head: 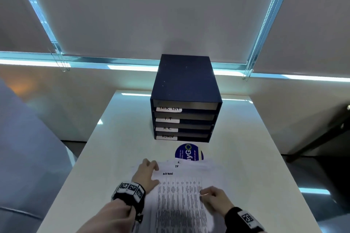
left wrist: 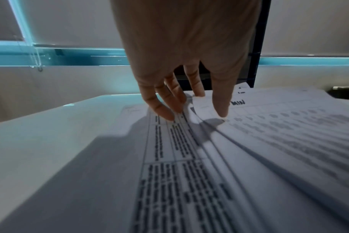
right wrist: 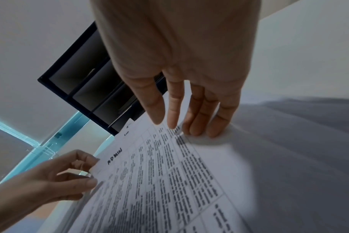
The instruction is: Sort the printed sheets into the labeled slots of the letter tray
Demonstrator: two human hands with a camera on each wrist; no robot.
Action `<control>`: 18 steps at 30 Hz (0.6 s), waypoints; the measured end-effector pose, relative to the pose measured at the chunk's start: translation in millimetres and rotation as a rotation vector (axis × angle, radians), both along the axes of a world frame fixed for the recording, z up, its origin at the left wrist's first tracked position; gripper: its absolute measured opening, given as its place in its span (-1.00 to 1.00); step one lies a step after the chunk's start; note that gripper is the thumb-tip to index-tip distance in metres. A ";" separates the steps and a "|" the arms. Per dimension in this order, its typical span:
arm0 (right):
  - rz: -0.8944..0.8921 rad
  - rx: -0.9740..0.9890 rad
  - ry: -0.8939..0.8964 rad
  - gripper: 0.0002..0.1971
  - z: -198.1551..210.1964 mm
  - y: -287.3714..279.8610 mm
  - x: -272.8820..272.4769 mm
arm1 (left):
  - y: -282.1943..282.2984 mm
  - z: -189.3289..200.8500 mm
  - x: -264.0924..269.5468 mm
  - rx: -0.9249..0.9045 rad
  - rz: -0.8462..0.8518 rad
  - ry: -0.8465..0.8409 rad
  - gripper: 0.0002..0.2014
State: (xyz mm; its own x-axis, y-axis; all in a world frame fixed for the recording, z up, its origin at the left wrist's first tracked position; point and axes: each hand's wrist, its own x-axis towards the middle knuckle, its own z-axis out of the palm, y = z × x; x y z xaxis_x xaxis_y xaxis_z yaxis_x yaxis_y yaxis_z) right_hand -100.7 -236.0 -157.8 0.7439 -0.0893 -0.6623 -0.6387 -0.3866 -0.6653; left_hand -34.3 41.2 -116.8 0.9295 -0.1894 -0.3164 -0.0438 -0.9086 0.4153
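- Fanned stack of printed sheets [head: 181,195] lying flat at the near edge of the bench [head: 106,138], top sheet [right wrist: 159,181] hand-marked "ADMIN", corners of others marked "IT" and "A." peeking out at the far end.
- Likely light, thin and floppy; apt to sag if lifted by one corner, and to slide over the sheet below, dragging neighbours along.
- Best taken at a side edge near the far corner, thumb over and fingers under, with the other side steadied to keep it flat for the slot.
- Left hand [head: 147,172] at the far-left corner, thumb and fingers [right wrist: 90,183] pinching the edge of the top sheet; from the left wrist view, fingertips spread over the fanned edges.
- Right hand [head: 214,197] on the right edge, fingers [right wrist: 199,123] fairly straight and close together, tips pressing the paper, holding nothing.
- Round blue sticker [head: 189,152] on the bench just beyond the stack, partly covered.
- Dark letter tray [head: 186,89] further off at the far middle, four slots labelled TASK LIST, I.T, H.R., ADMIN from top to bottom; ADMIN slot [head: 191,135] lowest.
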 end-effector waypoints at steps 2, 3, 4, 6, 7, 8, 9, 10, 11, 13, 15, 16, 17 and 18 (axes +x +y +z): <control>0.002 0.003 -0.014 -0.80 11.4 1.6 -2.8 | -3.7 4.8 -3.0 -0.073 -0.005 -0.051 -0.82; -0.029 -0.008 -0.039 -0.68 18.3 1.1 -4.0 | -5.1 7.7 -4.9 -0.139 -0.008 -0.065 -0.83; -0.066 -0.031 -0.085 -0.55 22.3 -1.4 -4.4 | -8.0 15.6 -7.6 -0.246 -0.002 -0.061 -0.80; -0.154 -0.066 -0.173 -0.39 36.2 -5.6 -5.8 | -15.2 35.4 -11.1 -0.539 0.077 0.021 -0.87; -0.189 -0.023 -0.198 -0.35 43.9 -7.1 -6.4 | -19.0 48.8 -13.6 -0.682 0.109 0.112 -0.92; -0.217 0.062 -0.218 -0.38 53.7 -8.2 -6.7 | -21.0 61.3 -14.1 -0.782 0.167 0.191 -0.73; -0.251 0.188 -0.202 -0.47 64.7 -7.0 -6.0 | -21.8 71.2 -13.4 -0.840 0.244 0.254 -0.51; -0.249 0.317 -0.170 -0.58 73.4 -4.5 -5.7 | -21.0 75.8 -10.2 -0.906 0.318 0.279 -0.37; -0.233 0.405 -0.137 -0.64 78.1 -2.9 -4.7 | -19.4 78.7 -6.0 -0.986 0.366 0.285 -0.35; -0.219 0.509 -0.123 -0.61 81.0 -0.9 -2.3 | -14.8 80.1 4.6 -1.164 0.420 0.285 -0.54; -0.231 0.586 -0.103 -0.64 78.9 -1.0 -1.3 | -10.5 81.3 14.2 -1.250 0.516 0.291 -0.66; -0.217 0.615 -0.110 -0.67 78.8 -0.7 -1.5 | -8.0 81.8 18.4 -1.261 0.540 0.294 -0.67; -0.214 0.635 -0.112 -0.68 79.8 0.3 -2.0 | -6.1 82.3 21.2 -1.261 0.549 0.293 -0.67; -0.205 0.651 -0.113 -0.68 81.1 0.6 -2.8 | -4.4 81.1 23.0 -1.268 0.561 0.297 -0.68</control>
State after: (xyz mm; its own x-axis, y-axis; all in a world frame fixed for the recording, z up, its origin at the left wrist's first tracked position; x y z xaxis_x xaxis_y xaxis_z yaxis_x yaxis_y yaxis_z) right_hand -103.4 -235.4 -76.7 0.8219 0.1543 -0.5484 -0.5696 0.2355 -0.7874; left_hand -11.4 36.8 -35.7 0.9050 -0.1219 -0.4075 0.4249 0.2137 0.8797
